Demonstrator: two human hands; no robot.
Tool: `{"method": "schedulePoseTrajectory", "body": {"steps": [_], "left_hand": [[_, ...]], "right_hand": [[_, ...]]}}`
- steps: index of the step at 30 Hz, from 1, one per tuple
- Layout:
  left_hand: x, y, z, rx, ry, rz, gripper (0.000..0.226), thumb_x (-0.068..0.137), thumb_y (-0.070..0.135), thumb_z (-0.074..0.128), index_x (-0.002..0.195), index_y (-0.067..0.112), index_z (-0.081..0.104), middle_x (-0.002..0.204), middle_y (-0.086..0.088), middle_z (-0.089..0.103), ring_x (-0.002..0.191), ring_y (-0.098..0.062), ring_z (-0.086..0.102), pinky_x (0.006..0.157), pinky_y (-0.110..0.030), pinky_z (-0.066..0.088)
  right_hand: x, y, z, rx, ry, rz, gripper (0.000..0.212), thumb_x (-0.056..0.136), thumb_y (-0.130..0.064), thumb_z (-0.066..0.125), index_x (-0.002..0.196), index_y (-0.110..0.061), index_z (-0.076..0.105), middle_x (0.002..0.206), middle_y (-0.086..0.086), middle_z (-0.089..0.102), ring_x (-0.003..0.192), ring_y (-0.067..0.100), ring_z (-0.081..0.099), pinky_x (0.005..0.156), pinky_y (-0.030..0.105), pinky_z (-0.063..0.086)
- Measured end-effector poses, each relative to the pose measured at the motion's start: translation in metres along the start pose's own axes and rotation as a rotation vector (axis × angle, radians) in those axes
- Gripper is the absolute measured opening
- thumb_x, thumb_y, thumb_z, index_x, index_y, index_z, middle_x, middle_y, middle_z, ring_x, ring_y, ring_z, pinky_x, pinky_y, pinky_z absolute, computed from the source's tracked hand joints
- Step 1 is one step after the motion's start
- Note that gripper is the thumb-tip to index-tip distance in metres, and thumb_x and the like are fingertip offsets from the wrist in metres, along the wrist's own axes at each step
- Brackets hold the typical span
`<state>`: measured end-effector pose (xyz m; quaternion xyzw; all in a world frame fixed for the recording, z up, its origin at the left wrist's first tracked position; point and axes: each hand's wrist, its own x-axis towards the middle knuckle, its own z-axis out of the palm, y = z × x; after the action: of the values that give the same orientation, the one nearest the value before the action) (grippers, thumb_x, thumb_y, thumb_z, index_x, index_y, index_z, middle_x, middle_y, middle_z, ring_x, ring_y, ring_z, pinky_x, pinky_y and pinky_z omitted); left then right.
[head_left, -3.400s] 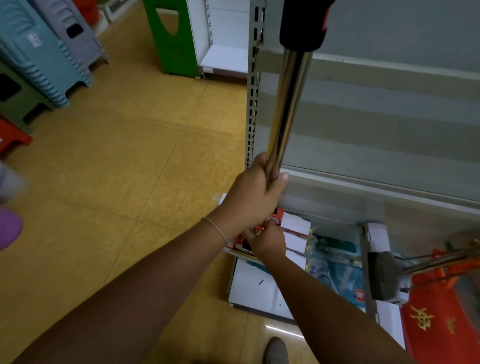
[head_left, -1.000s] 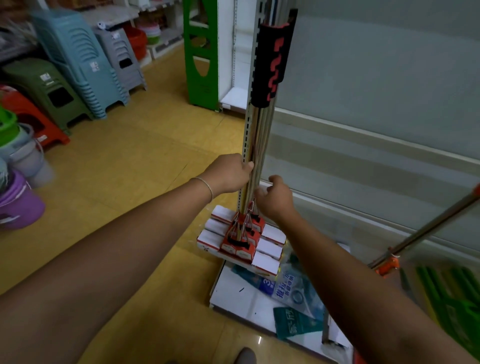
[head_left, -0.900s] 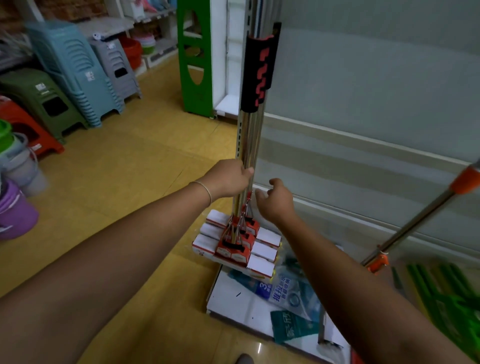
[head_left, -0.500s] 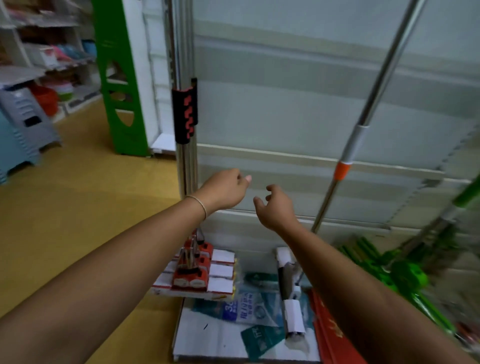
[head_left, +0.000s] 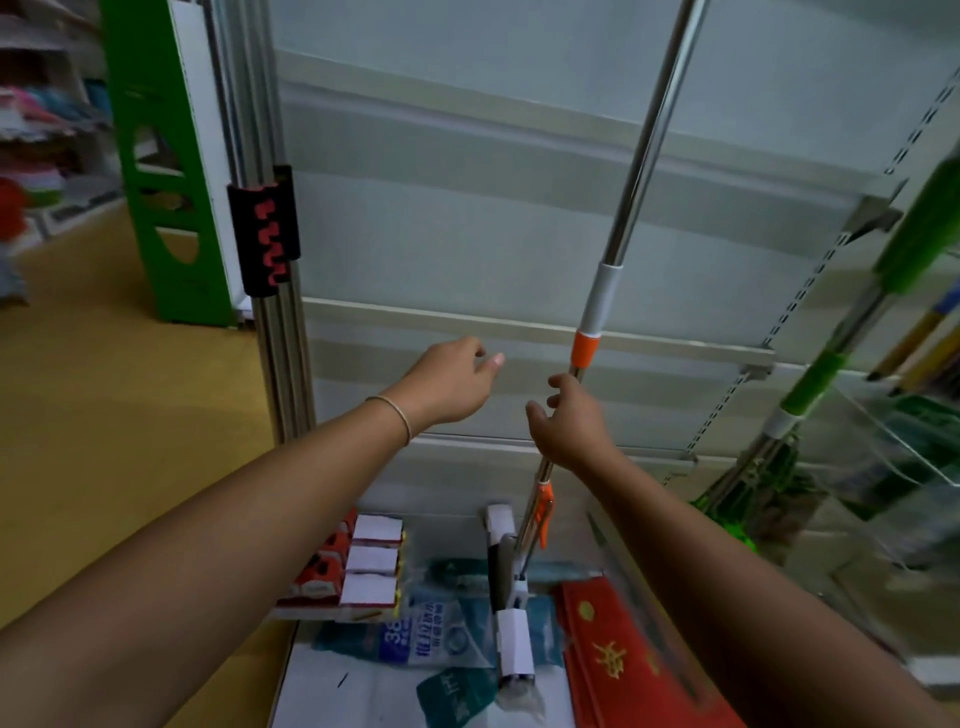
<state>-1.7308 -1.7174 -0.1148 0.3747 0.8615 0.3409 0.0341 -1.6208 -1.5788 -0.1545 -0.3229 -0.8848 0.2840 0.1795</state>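
We're at the mop (head_left: 631, 171) now, its steel pole leaning up and to the right against the back panel (head_left: 441, 234). Our right hand (head_left: 569, 426) is at that pole, just under the orange collar (head_left: 585, 352). The fingers (head_left: 560, 385) curl against the steel and the thumb spreads off to the left. Do they close right round it? We cannot tell, because the back of the hand hides the pole there.

Left of the mop, near but not touching, our left hand (head_left: 452, 384) hangs in the air. Its fingers are loosely bent and hold nothing, and there's a thin bracelet (head_left: 395, 413) at the wrist.

Follow the mop down: below our right hand there's an orange lever (head_left: 544, 512), then the head (head_left: 511, 597) standing on the bottom shelf (head_left: 332, 691). Just right of the head lies a red packet (head_left: 613, 660), and just left of it blue packets (head_left: 415, 639). Beyond those sit white-and-red heads (head_left: 371, 561) of other mops. Their poles rise well left of ours and carry black-and-red grips (head_left: 265, 234). Far right of the mop stand green-handled ones (head_left: 810, 379), blurred.
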Motion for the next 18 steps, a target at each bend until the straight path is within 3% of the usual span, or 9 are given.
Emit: {"method": "schedulePoseTrajectory", "body": {"steps": [6,14,18], "left_hand": [[0.041,0.031,0.058,0.010,-0.010,-0.053,0.051,0.097,0.048,0.042,0.127,0.009,0.053,0.122,-0.015,0.062,0.110,-0.030,0.057,0.080,-0.029,0.037],[0.068,0.058,0.135,-0.066,0.002,-0.180,0.054,0.096,0.044,0.048,0.135,0.008,0.047,0.116,-0.013,0.064,0.108,-0.030,0.059,0.091,-0.037,0.048],[0.074,0.063,0.167,-0.189,0.033,-0.176,0.042,0.092,0.041,0.056,0.126,0.017,0.048,0.109,-0.003,0.063,0.102,-0.022,0.060,0.079,-0.030,0.046]], "right_hand": [[0.046,0.063,-0.008,-0.039,-0.068,-0.028,0.042,0.092,-0.027,0.061,0.127,-0.007,0.053,0.115,0.017,0.066,0.105,0.033,0.063,0.084,0.037,0.048],[0.080,0.155,0.001,-0.072,-0.279,-0.022,0.046,0.091,-0.027,0.061,0.130,-0.003,0.055,0.122,0.016,0.066,0.114,0.031,0.061,0.094,0.033,0.046],[0.085,0.186,0.013,-0.074,-0.406,0.000,0.051,0.089,-0.029,0.065,0.133,-0.009,0.054,0.123,0.012,0.066,0.111,0.027,0.063,0.094,0.031,0.047]]}}
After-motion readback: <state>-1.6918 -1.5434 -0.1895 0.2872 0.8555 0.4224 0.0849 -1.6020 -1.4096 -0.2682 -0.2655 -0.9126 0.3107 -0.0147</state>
